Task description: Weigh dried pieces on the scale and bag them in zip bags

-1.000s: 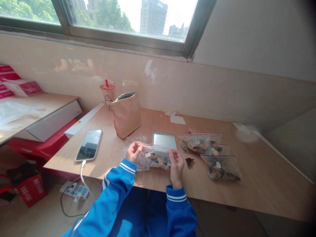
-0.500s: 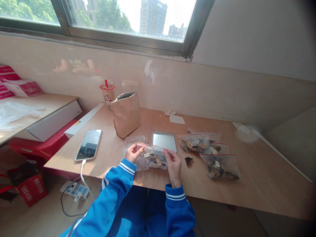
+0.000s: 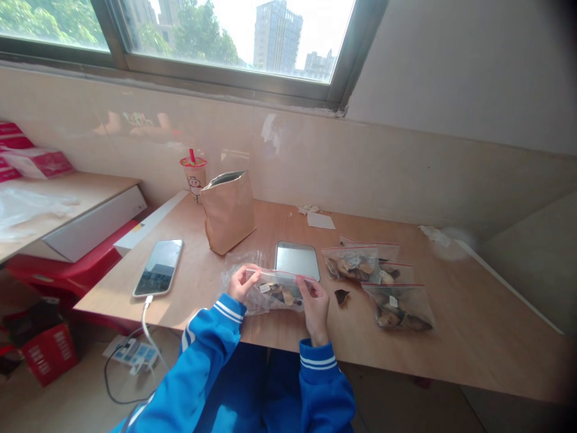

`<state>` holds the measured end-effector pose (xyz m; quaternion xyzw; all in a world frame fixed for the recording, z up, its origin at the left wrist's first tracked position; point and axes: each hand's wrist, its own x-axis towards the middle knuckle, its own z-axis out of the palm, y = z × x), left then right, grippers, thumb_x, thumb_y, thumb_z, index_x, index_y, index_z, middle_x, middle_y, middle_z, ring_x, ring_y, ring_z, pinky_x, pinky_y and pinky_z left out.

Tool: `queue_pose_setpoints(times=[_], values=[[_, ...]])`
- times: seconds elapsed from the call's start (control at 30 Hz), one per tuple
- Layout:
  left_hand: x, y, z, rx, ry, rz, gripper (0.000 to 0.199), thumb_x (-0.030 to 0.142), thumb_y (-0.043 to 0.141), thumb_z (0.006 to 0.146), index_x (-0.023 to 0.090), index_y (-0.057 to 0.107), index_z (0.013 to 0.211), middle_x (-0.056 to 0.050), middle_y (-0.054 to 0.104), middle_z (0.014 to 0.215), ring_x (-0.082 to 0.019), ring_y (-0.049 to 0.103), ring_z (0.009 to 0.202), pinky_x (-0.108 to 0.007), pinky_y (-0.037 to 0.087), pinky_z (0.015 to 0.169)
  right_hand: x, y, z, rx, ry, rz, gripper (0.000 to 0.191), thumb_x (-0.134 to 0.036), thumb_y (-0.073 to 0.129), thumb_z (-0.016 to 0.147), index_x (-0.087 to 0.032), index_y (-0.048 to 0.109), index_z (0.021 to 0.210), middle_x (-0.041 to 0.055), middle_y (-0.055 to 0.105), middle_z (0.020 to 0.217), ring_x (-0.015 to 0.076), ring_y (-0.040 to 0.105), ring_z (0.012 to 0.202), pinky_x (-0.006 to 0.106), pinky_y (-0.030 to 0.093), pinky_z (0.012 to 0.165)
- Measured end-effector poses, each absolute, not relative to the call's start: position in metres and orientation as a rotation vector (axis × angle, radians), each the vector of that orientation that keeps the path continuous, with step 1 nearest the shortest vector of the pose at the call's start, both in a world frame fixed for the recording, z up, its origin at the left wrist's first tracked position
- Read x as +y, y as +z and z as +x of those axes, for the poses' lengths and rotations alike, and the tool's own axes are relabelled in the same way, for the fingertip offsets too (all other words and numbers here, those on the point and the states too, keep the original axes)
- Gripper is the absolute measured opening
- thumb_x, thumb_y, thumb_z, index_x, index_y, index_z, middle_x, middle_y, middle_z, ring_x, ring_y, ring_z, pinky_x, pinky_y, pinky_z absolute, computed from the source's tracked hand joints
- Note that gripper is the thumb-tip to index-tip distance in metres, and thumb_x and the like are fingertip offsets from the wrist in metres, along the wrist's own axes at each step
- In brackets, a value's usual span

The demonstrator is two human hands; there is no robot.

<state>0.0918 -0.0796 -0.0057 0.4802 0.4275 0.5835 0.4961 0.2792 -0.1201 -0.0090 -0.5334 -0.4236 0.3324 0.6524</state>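
Between my hands, near the table's front edge, is a clear zip bag (image 3: pixel 285 293) with brown dried pieces and a small white packet inside. My left hand (image 3: pixel 242 282) pinches the left end of its red-lined top strip. At the right end, my right hand (image 3: pixel 314 299) pinches the same strip between thumb and fingers. Under and left of this bag lie other clear plastic bags (image 3: pixel 234 263). Just behind it sits a flat scale-like device (image 3: pixel 296 260) with a pale top. A single dark dried piece (image 3: pixel 342 297) lies right of my right hand.
Several filled zip bags (image 3: pixel 396 308) lie overlapping on the right. A brown paper bag (image 3: pixel 229 211) stands open at the back, before a drink cup (image 3: pixel 195 179). A phone (image 3: pixel 158 267) with a white cable lies left. Scraps and a white card (image 3: pixel 321 221) lie near the wall.
The view has shifted slightly, so everything sits a little lower and further left. Both hands keep their pinch on the zip bag's top strip.
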Motion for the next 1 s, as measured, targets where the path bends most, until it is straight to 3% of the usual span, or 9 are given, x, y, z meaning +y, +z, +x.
queue_pose_setpoints(times=[0.23,0.83,1.0], values=[[-0.082,-0.004,0.088,0.917,1.302,1.268,0.036,0.050,0.070,0.071,0.015,0.071,0.077,-0.008,0.071,0.077,-0.021,0.066,0.071,-0.032,0.052,0.067,-0.122,-0.002,0.277,-1.047,0.848,-1.168,0.031,-0.046,0.072,0.075,-0.017,0.074,0.085,0.0074,0.074,0.088,0.0226,0.068,0.085,0.038,0.055,0.081],[-0.087,0.001,0.094,1.082,1.347,1.252,0.028,0.044,0.078,0.065,0.017,0.073,0.069,-0.006,0.071,0.070,-0.020,0.067,0.070,-0.029,0.054,0.066,-0.124,-0.005,0.278,-1.111,0.751,-1.220,0.029,-0.045,0.069,0.078,-0.016,0.072,0.078,0.0021,0.066,0.075,0.0184,0.063,0.076,0.032,0.053,0.071],[-0.087,0.007,0.093,0.970,1.289,1.292,0.035,0.051,0.073,0.068,0.016,0.074,0.072,-0.009,0.073,0.077,-0.022,0.068,0.074,-0.032,0.055,0.069,-0.123,-0.005,0.276,-1.066,0.823,-1.181,0.027,-0.045,0.071,0.076,-0.017,0.072,0.076,0.0020,0.068,0.076,0.0184,0.064,0.076,0.032,0.054,0.071]])
